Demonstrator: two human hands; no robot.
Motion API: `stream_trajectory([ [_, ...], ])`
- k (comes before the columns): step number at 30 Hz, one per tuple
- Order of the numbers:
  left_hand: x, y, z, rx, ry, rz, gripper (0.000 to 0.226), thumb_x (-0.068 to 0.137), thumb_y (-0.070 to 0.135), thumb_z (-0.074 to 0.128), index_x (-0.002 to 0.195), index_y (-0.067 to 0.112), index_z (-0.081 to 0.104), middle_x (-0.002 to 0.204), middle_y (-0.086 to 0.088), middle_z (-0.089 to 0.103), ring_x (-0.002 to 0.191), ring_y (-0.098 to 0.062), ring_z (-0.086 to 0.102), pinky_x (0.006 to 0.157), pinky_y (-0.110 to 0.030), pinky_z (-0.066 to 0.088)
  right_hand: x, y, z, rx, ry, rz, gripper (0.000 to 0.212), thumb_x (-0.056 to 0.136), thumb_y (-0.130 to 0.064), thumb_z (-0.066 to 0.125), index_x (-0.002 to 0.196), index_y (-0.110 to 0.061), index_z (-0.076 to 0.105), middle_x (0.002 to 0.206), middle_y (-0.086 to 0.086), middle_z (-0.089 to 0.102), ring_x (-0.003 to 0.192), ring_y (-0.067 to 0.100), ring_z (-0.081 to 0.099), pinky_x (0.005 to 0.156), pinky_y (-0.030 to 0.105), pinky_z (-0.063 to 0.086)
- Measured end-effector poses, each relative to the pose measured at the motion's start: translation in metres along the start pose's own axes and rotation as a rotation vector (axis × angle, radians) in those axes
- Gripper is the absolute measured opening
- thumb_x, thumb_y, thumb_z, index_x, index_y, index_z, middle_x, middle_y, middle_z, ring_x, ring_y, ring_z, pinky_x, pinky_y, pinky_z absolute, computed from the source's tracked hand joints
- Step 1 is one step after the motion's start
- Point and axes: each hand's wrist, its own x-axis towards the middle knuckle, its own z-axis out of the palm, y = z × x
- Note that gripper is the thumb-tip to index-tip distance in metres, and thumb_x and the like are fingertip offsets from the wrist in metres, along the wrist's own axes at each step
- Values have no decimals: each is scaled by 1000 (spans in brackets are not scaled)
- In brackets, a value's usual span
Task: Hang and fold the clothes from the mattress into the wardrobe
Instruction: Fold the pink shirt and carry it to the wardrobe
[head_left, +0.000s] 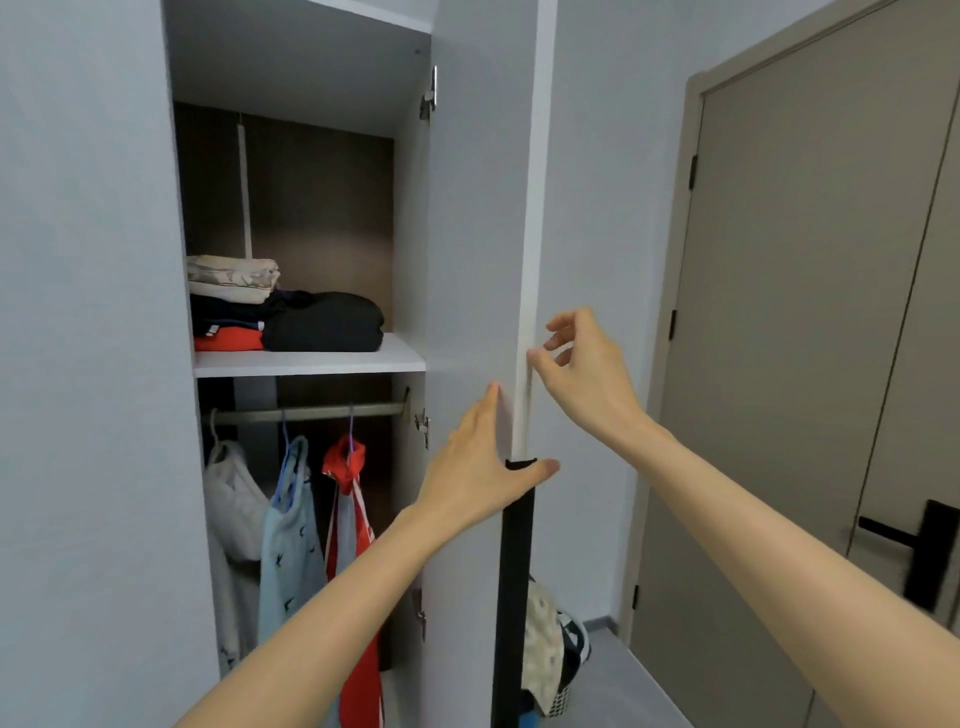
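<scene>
The wardrobe stands open, its white door swung out edge-on toward me. My left hand lies flat on the door's inner face, thumb hooked over the edge at the top of the black handle strip. My right hand touches the door's outer edge with its thumb, the other fingers loosely spread. Folded clothes are stacked on the shelf: beige, dark and red pieces and a black bundle. Below, on the rail, hang a white garment, a light blue one and a red one.
A basket of mixed laundry sits on the grey floor behind the wardrobe door. A beige room door with a black lever handle fills the right side. White wardrobe panel on the left.
</scene>
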Motion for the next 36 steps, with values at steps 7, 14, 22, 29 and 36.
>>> stream_trajectory([
  [7,14,-10,34,-15,198,-16,111,74,46,67,148,36,-16,154,6,24,130,-18,43,89,-35,48,6,15,3,369,-178,-77,24,94,-14,57,113,-17,72,96,-2,74,81,13,71,71,27,59],
  [14,-2,-37,7,-120,235,37,106,69,49,63,142,55,-13,121,13,58,92,-8,62,75,-34,56,7,3,34,534,-207,-66,34,88,-23,68,121,-13,67,111,-1,70,96,10,69,80,34,59],
  [22,-36,-112,-49,-26,323,38,56,81,42,61,134,40,43,84,21,66,70,-1,61,62,-17,50,4,-41,115,512,-181,-192,34,88,-35,66,121,-27,64,122,-14,64,112,-5,57,96,19,48],
  [29,-43,-213,-105,-161,441,-63,43,85,33,66,125,29,50,99,23,67,87,-2,64,79,-21,54,19,-72,216,161,-184,-446,41,98,-18,49,137,-28,50,145,-14,43,135,4,38,112,25,34],
  [36,-9,-307,-157,0,420,-48,41,89,40,59,126,25,49,108,16,63,94,-1,59,87,-31,50,50,-90,310,-175,-254,-551,64,96,-6,41,151,-30,20,158,-17,7,147,13,12,91,32,50],
])
